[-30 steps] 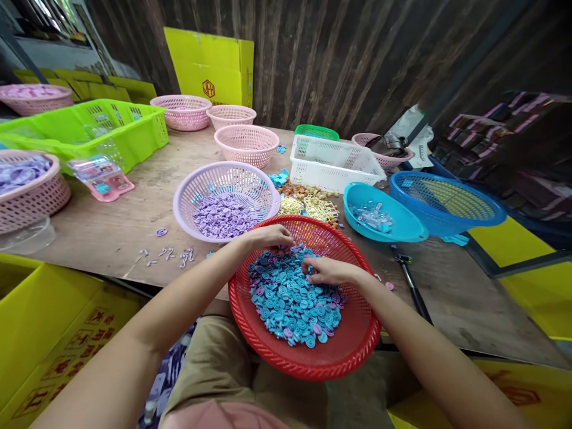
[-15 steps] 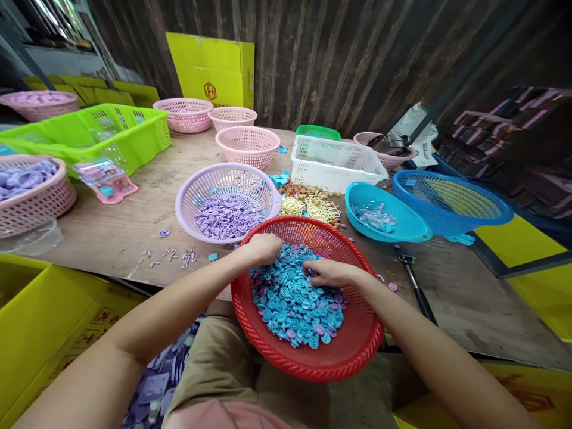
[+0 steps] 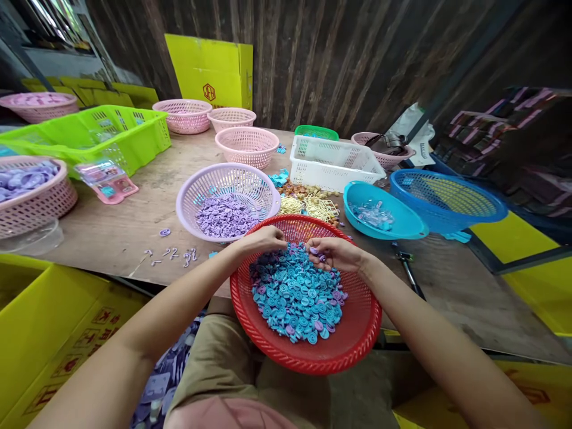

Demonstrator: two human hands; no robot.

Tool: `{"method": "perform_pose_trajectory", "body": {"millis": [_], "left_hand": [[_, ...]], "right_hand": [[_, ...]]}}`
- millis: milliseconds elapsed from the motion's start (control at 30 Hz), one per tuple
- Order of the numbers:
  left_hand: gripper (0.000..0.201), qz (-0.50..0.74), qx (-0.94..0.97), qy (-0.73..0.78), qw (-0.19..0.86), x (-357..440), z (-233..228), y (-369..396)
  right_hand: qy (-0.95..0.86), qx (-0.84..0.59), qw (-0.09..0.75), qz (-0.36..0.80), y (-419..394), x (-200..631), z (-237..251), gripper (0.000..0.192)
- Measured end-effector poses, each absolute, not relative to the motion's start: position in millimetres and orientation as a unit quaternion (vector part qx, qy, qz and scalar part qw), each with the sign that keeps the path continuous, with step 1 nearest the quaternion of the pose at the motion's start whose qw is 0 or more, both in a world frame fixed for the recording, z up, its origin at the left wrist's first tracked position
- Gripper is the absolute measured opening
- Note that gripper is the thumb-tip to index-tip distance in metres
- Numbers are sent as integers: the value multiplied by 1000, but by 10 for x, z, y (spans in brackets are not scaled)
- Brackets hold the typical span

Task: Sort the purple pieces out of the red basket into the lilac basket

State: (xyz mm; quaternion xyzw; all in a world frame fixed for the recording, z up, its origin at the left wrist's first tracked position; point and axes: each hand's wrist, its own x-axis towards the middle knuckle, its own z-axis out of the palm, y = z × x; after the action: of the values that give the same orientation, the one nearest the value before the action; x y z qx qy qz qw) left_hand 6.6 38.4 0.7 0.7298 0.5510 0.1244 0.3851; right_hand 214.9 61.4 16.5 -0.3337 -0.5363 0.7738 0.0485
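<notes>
A red basket (image 3: pixel 357 333) rests on the person's lap against the near edge of the wooden table (image 3: pixel 111 220), holding a heap of small round discs (image 3: pixel 297 298), mostly blue with purple ones mixed in. Both hands meet over the far end of that heap. The left hand (image 3: pixel 263 238) lies knuckles up with its fingers curled down onto the discs; whether they pinch one cannot be told, as the fingertips are hidden. The right hand (image 3: pixel 335 253) is raised just above the heap, fingers bent inward and cupped around a few purple discs (image 3: pixel 318 255) that show between thumb and fingers. The two hands are near each other but apart. Just beyond the red basket, touching its far rim, stands a lilac basket (image 3: pixel 196 187) with a pile of purple discs only. To the right sit a turquoise bowl (image 3: pixel 402 223) with clear pieces and a blue basket (image 3: pixel 447 202). A white crate (image 3: pixel 333 161) stands behind them, a green crate (image 3: pixel 89 134) at far left.
</notes>
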Motion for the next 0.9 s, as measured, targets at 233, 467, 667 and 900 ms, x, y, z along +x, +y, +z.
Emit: {"method": "perform_pose_trajectory", "body": {"millis": [233, 467, 667, 900], "left_hand": [[13, 254, 567, 501, 603, 15, 73, 394], [6, 270, 550, 469, 636, 30, 50, 431], [4, 221, 639, 504, 538, 56, -46, 432], [22, 63, 770, 589, 238, 155, -54, 356]], "right_hand": [[-523, -366, 101, 763, 658, 2176, 171, 25], [-789, -411, -5, 457, 748, 1885, 138, 20], [-875, -443, -68, 181, 760, 1694, -52, 14], [-875, -410, -124, 225, 850, 1866, -103, 15]]}}
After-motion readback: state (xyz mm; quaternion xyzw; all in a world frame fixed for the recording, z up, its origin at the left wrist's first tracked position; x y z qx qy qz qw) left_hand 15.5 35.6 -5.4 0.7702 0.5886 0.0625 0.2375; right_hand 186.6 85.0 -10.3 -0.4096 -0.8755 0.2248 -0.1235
